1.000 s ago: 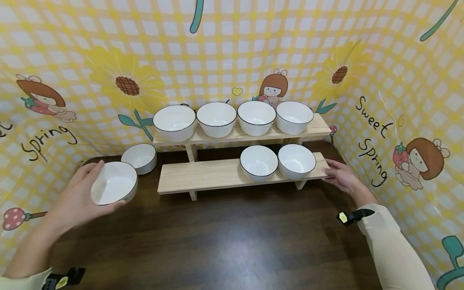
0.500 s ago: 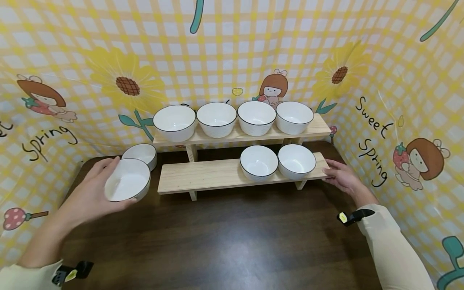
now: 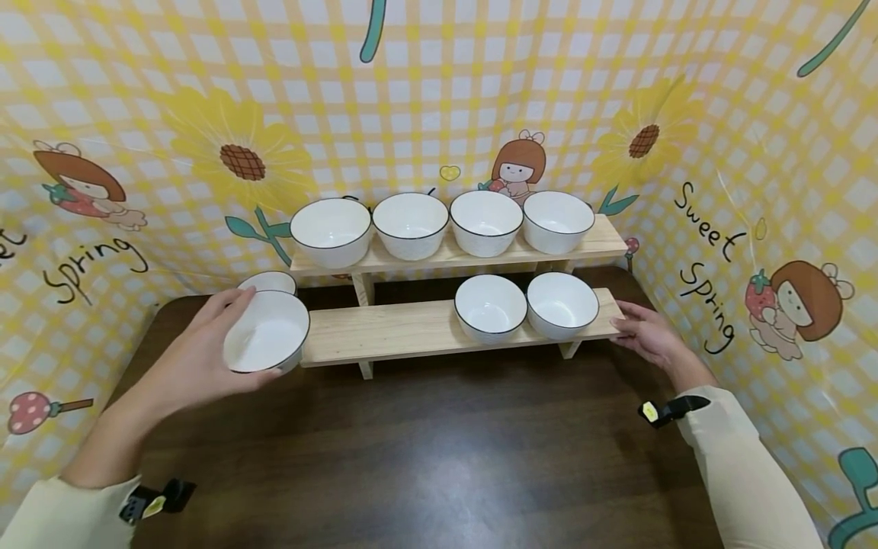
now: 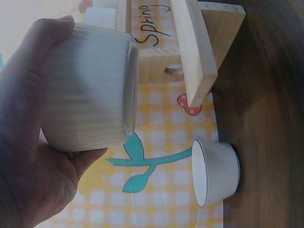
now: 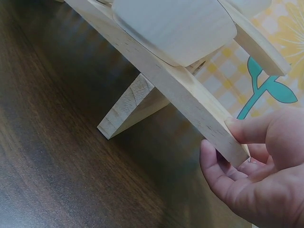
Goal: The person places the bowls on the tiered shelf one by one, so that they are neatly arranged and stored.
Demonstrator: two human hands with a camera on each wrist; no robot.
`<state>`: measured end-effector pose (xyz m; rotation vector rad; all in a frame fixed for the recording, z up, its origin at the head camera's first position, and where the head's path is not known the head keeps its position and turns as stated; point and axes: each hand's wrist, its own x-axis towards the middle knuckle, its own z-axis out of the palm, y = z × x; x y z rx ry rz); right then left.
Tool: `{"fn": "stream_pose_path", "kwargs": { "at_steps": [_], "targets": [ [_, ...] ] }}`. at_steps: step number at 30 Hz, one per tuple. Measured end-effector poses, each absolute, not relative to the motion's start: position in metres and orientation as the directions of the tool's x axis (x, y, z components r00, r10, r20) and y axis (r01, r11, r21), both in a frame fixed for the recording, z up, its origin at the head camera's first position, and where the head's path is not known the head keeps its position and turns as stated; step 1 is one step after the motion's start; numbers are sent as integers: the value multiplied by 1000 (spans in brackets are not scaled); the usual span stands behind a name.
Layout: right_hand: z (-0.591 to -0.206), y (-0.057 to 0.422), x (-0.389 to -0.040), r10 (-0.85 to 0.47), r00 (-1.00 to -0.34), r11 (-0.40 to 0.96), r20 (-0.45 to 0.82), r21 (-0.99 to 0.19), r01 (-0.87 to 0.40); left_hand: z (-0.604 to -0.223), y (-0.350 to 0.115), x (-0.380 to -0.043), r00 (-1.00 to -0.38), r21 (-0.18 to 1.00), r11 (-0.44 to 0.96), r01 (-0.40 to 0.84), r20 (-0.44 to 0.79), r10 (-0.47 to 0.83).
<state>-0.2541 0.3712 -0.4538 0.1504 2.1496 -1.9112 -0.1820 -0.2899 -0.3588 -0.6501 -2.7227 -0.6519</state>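
Note:
My left hand point(image 3: 199, 354) grips a white bowl point(image 3: 269, 332) with a dark rim, thumb and fingers around its sides. In the head view this bowl overlaps the left end of the lower shelf board point(image 3: 384, 332). The left wrist view shows the bowl's ribbed outer wall point(image 4: 90, 85) lifted above the table. My right hand point(image 3: 648, 335) pinches the right end of that same board, thumb on top and fingers beneath, as the right wrist view shows. Two bowls stand on the lower board's right half: one near the middle point(image 3: 490, 306), the other point(image 3: 562, 305) beside it.
Several matching bowls line the upper shelf board point(image 3: 604, 242) of the wooden rack. Another bowl point(image 4: 216, 172) stands on the dark table point(image 3: 439, 450) left of the rack, partly hidden behind the held one in the head view. A yellow checked cloth point(image 3: 411, 91) covers the walls.
My left hand has carried its bowl rightward and slightly up in the head view, from the far left to the lower board's left end. The right hand keeps its place on the board.

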Motion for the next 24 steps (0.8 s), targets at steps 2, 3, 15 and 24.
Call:
{"fn": "stream_pose_path", "kwargs": {
  "at_steps": [2, 3, 15, 24],
  "targets": [
    [-454, 371, -254, -93, -961, 128, -261, -960, 249, -357, -286, -184, -861, 366, 792, 489, 346, 372],
    [-454, 371, -254, -93, -961, 128, -261, -960, 248, -357, -284, -185, -860, 366, 789, 494, 344, 378],
    [-454, 372, -255, -88, -959, 133, -269, -957, 256, -355, -263, -194, -842, 366, 764, 531, 329, 428],
    [-455, 373, -255, -96, -959, 128, -267, -959, 254, -354, -248, -198, -840, 367, 758, 539, 304, 450]
  ]
}}
